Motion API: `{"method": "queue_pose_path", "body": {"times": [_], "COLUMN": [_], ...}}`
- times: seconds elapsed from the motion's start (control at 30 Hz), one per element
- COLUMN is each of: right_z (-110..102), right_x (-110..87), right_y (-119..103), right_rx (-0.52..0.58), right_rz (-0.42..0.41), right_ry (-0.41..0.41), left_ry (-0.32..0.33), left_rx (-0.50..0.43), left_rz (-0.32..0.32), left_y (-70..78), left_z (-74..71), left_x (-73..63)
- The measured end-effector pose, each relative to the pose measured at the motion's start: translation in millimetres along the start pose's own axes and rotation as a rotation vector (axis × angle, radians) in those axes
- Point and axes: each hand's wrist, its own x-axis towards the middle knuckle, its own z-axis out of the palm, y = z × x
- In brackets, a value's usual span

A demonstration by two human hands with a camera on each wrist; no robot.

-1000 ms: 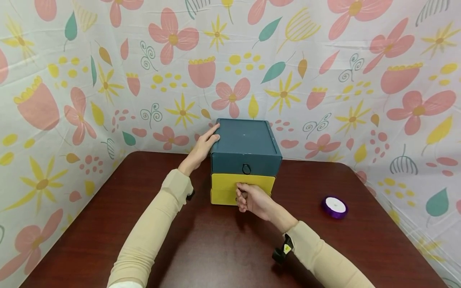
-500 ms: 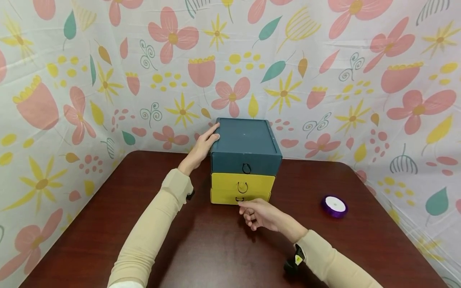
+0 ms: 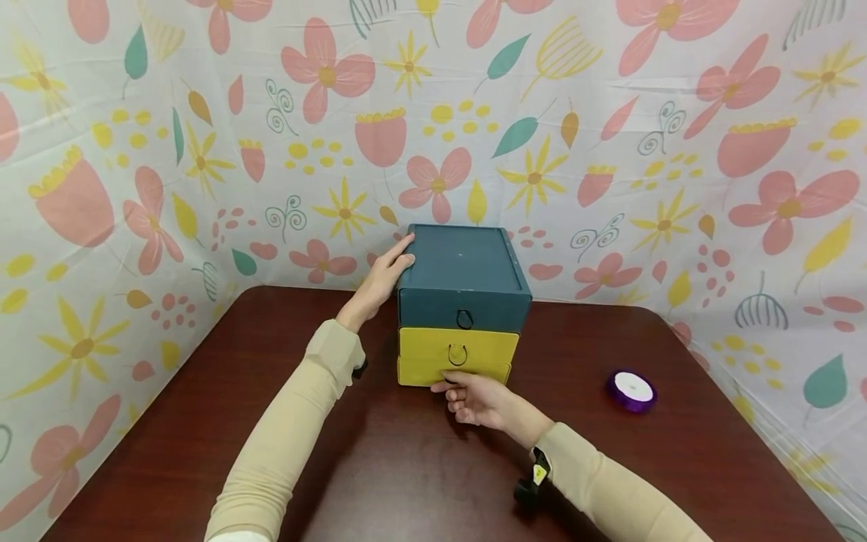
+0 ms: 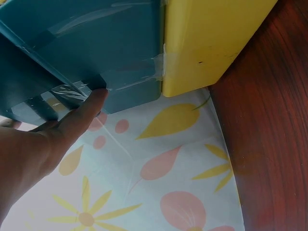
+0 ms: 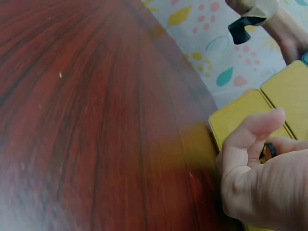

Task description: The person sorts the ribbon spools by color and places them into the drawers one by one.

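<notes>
With fingers of the right hand [image 3: 481, 400] narrow around the lower loop [image 5: 273, 150], cannot tell if pinched. Best hooked deep, then pulled level to avoid jamming the bottom yellow drawer [image 3: 418, 373], far back on the tabletop [image 3: 389, 470]. Brace the blue box [image 3: 463, 260] above with the left hand [image 3: 379, 284] alongside.

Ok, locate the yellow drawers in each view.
Head: yellow drawers at centre, below the teal box.
Left wrist: yellow drawers at top, right of centre.
Right wrist: yellow drawers at right, partly behind the right hand.
Shared landmark: the left hand, in all three.
</notes>
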Motion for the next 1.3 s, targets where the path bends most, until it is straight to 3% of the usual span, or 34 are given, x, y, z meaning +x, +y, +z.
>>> {"method": "queue_pose_path", "body": {"times": [0.43, 0.63, 0.77, 1.3], "right_z": [4.2, 6.2, 6.9, 12.0], "right_x": [0.1, -2.0, -4.1, -22.1], "right_y": [6.8, 6.7, 6.9, 19.9], "right_rx": [0.03, 0.03, 0.034, -0.017], "right_rz": [-0.014, -0.022, -0.02, 0.0], "right_ry": [0.089, 0.101, 0.097, 0.033], "left_ry": [-0.001, 0.004, 0.02, 0.023], "left_rx": [-0.017, -0.021, -0.015, -0.007], "left_rz": [-0.007, 0.005, 0.009, 0.033], "left_y": [-0.8, -19.8, -28.3, -29.3], "left_z": [0.8, -1.6, -1.5, -1.2], "left_x": [-0.3, 13.0, 18.4, 18.3]}}
